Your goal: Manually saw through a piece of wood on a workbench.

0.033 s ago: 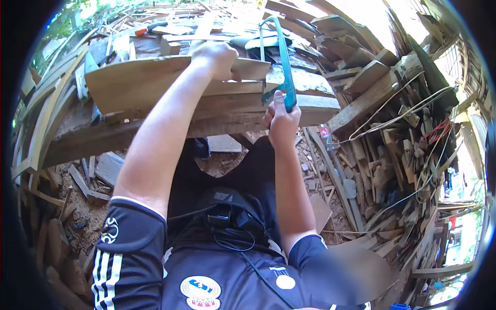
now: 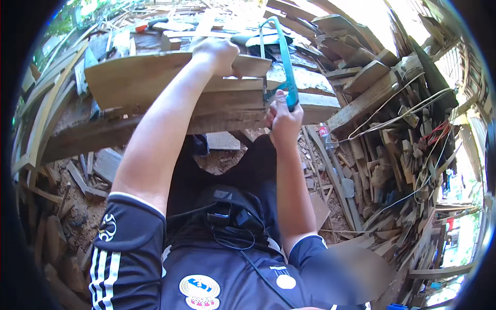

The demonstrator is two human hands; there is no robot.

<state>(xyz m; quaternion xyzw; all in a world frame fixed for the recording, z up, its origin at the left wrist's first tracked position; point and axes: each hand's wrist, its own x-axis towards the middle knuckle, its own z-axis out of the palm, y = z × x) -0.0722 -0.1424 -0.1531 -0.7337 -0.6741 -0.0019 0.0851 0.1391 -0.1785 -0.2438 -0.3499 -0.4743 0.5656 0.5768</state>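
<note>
My left hand (image 2: 217, 56) is closed over the upper edge of a wide, thin wooden board (image 2: 139, 80). This board lies lengthwise across a thick wooden beam (image 2: 217, 111). In my right hand (image 2: 285, 120) is the handle of a teal-framed hacksaw (image 2: 285, 57), my fingers wrapped round it and the thumb on top. The saw stands with its frame pointing away from me, and its narrow blade runs beside the board's right end. Whether the blade has cut into the wood cannot be made out.
Stacked offcuts and planks (image 2: 356, 46) rise at the far right, with loose wires (image 2: 403, 111) across them. A plastic bottle (image 2: 324, 130) lies among scraps right of my legs. Sawdust and wood pieces (image 2: 106, 165) cover the ground at left. A black pouch device (image 2: 222, 209) sits at my waist.
My right hand and the hacksaw have shifted slightly right and toward me. My left hand still grips the board, which has hardly moved.
</note>
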